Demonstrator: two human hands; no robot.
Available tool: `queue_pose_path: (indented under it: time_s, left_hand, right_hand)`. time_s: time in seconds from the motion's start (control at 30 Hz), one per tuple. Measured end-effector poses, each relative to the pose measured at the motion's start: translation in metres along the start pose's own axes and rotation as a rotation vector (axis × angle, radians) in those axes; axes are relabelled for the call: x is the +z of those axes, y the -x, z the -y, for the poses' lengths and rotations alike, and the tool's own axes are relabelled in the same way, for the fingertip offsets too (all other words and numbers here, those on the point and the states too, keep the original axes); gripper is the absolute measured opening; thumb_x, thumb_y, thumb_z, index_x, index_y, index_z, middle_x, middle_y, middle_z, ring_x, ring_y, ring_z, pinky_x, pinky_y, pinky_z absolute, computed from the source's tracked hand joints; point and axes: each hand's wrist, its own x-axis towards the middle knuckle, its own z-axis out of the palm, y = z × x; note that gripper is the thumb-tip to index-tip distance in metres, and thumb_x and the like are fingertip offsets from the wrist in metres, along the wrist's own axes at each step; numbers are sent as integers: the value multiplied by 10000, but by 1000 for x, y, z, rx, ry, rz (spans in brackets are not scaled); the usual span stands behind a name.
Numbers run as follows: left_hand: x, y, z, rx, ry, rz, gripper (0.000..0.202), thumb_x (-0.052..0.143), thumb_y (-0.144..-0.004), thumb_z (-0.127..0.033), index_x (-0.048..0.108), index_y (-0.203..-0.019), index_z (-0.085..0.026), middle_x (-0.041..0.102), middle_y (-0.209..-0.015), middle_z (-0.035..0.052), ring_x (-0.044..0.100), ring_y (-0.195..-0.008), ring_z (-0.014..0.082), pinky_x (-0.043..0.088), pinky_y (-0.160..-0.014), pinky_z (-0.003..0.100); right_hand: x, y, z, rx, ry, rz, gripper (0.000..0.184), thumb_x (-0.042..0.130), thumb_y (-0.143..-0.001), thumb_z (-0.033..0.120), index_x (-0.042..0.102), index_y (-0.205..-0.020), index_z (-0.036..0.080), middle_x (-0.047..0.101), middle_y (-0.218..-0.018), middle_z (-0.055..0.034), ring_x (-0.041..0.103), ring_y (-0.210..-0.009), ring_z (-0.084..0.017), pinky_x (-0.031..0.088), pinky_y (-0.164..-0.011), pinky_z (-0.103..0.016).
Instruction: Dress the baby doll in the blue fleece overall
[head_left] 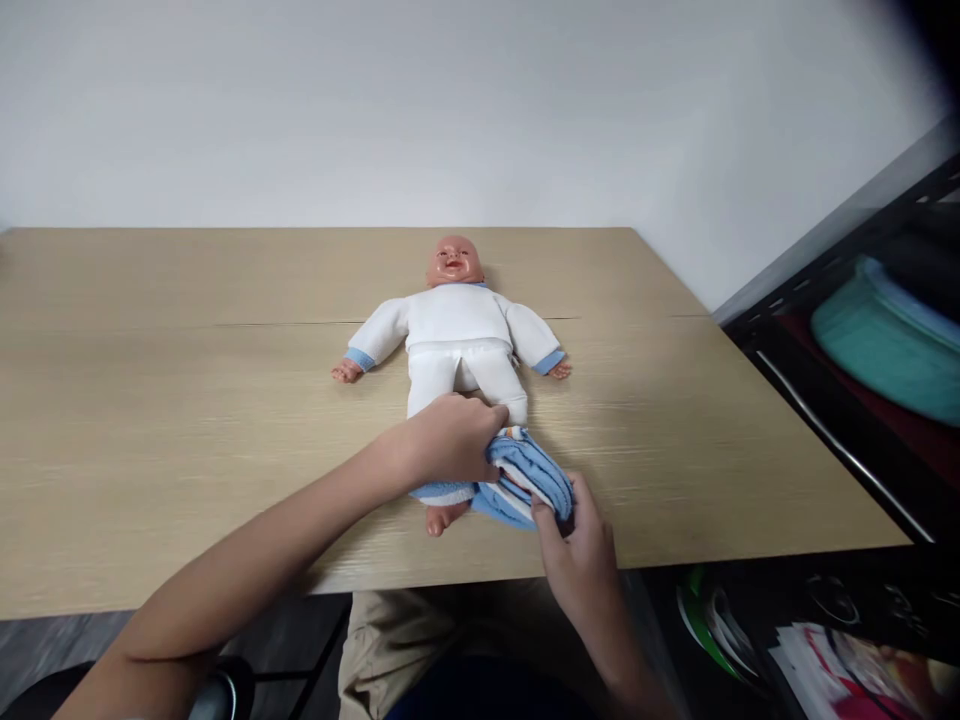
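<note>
A baby doll in a white top with blue cuffs lies face up, arms spread, its head towards the wall. White cloth covers its legs, and one bare foot pokes out past a blue-and-white hem. Around its other foot, on the right, is a bunched blue-and-white terry garment; that foot is mostly hidden inside the folds. My left hand reaches across the doll's legs and grips the garment's upper left edge. Pinched in my right hand is its lower right edge, with the thumb on the near side.
The doll rests on a wide wooden table with a seam across it. A pale wall stands behind. To the right is a dark shelf unit with a teal item, and papers lie lower down. My legs are under the table's near edge.
</note>
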Motion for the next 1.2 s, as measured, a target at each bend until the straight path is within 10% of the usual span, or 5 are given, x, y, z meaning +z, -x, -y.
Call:
queue_pose_path:
  time_s: [0.7,1.2]
  left_hand:
    - [24,23,22,73,842,-229,517,732,-802,-209,528,-1277,-214,693,-1122,29,677,-961,223,508,-823,354]
    - [29,30,43,202,981,-220,344,824,-769,-185,686,-1084,-203,726,-994,-13,665,-906,191,509,-807,305]
  right_hand:
    - [17,-15,2,104,-454,177,439,780,-783,318,697,-1203,220,826,-1058,-75,784,-961,-297,643,-852,-384]
    - [1,-61,6,-143,-534,282,455,802,-831,185,597,-1231,260,723,-1142,-29,725,-1059,-213,593,-929,-321]
